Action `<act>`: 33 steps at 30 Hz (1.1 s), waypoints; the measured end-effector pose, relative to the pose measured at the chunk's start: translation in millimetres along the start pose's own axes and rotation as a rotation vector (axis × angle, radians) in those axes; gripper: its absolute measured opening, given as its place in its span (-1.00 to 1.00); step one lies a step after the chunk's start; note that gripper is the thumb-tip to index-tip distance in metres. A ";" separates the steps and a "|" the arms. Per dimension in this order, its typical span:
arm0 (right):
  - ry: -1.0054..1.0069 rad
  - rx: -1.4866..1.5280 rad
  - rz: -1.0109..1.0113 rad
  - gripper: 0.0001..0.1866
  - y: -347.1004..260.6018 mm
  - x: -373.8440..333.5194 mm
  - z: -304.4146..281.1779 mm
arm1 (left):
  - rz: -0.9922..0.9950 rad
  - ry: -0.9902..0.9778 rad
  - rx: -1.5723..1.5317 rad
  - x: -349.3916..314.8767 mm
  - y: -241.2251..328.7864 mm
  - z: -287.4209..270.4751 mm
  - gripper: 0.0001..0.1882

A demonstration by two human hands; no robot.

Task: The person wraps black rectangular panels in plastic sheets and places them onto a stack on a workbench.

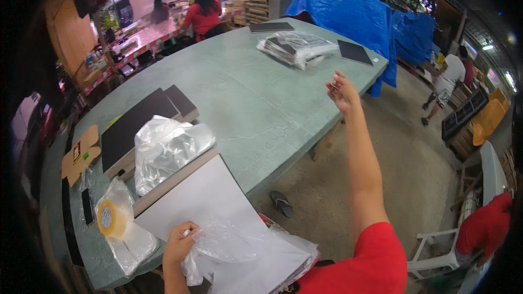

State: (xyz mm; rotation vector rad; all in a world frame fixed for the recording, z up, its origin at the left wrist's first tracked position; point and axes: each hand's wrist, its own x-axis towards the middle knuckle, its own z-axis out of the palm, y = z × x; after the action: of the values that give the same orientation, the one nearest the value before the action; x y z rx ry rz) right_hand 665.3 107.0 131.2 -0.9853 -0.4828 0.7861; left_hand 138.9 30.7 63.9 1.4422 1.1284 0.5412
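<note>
My left hand [180, 242] is closed on the edge of a clear plastic bag [223, 242], at the lower middle. The crumpled film lies over a large white sheet [210, 198], which rests on a thick grey-edged stack by the near table edge. My right arm stretches far forward. Its hand [343, 95] is raised near the table's right edge, fingers loosely curled and apart, with nothing seen in them. Beyond it lie a pile of plastic-wrapped dark panels [294, 48] and a single dark panel [354, 52].
On the green table [239, 98] are stacked black boards [139, 122], a bundle of clear bags [169, 149], a yellowish tape roll [110, 219] and a cardboard piece [81, 155]. A blue tarp [340, 13] hangs behind. A sandal [281, 204] lies on the floor; a white chair [436, 253] stands right.
</note>
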 end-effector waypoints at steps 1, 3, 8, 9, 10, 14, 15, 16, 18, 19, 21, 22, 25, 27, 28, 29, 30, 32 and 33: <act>-0.086 -0.097 -0.055 -0.50 -4.2 -13.9 15.2 | 0.011 -0.002 -0.011 0.0 -1.3 -0.9 -0.89; -0.252 -0.290 -0.167 -0.64 -21.7 -67.7 56.1 | 0.025 -0.012 -0.032 3.3 -6.4 -1.0 -0.89; -1.370 -0.725 -0.876 -0.72 -60.4 -242.6 143.8 | 0.051 -0.011 0.043 -10.9 2.6 -6.0 -0.86; -1.621 -0.697 -1.014 -0.71 -60.5 -266.3 156.4 | 0.053 -0.014 0.046 -13.1 0.6 -7.6 -0.86; -1.739 -0.640 -1.095 -0.71 -59.5 -283.1 163.8 | 0.033 0.002 0.106 -14.8 1.0 -6.9 -0.85; -1.379 -0.426 -1.318 -0.69 -39.3 -299.8 161.3 | 0.092 -0.017 0.221 -7.9 3.5 -6.4 -0.82; -1.355 -0.409 -1.291 -0.69 -39.9 -298.8 156.3 | 0.082 -0.026 0.210 -7.4 5.9 -5.1 -0.83; -1.541 -0.324 -1.157 -0.71 -37.0 -282.2 151.5 | 0.042 0.016 0.189 -18.9 0.0 -11.9 -0.83; -1.661 -0.014 -0.748 -0.57 -6.9 -259.6 135.7 | 0.023 0.020 0.143 -26.2 -6.9 -16.8 -0.84; -1.496 -0.115 -0.588 -0.44 -3.3 -263.5 135.2 | 0.061 -0.047 0.111 -20.4 0.7 -13.2 -0.84; -1.301 -0.314 -0.354 -0.24 36.9 -265.6 153.7 | 0.086 -0.077 0.022 -27.2 2.1 -16.5 -0.85; -1.241 -0.519 -0.304 -0.18 53.7 -267.1 164.3 | 0.105 -0.121 -0.029 -25.4 8.3 -14.2 -0.85; -1.508 -0.501 0.364 -0.23 118.2 -264.2 145.9 | 0.117 -0.080 -0.021 -22.1 12.6 -15.5 -0.86; -1.453 -0.497 0.582 -0.40 135.6 -259.5 135.1 | 0.082 0.025 -0.044 -24.3 6.0 -19.4 -0.87; -1.416 -0.493 0.694 -0.48 140.1 -257.4 130.8 | 0.054 0.075 -0.082 -24.6 2.8 -23.1 -0.87; -1.362 -0.467 0.723 -0.59 140.6 -257.7 129.9 | 0.027 0.123 -0.119 -24.9 0.2 -24.8 -0.87; -1.307 -0.441 0.751 -0.70 139.4 -258.4 129.2 | 0.015 0.128 -0.133 -25.7 -1.9 -24.1 -0.88; -1.268 -0.401 0.734 -0.82 137.8 -259.7 131.5 | 0.008 0.132 -0.157 -26.3 -1.3 -24.9 -0.88; -1.287 -0.383 0.697 -0.84 138.9 -262.2 133.1 | 0.040 0.132 -0.170 -25.5 -2.8 -24.9 -0.88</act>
State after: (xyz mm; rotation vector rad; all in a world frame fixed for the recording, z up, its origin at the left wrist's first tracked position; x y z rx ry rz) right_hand 357.5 22.1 69.6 -0.8897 -1.4682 2.0192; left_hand 106.1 20.5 73.8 1.2991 1.1302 0.7516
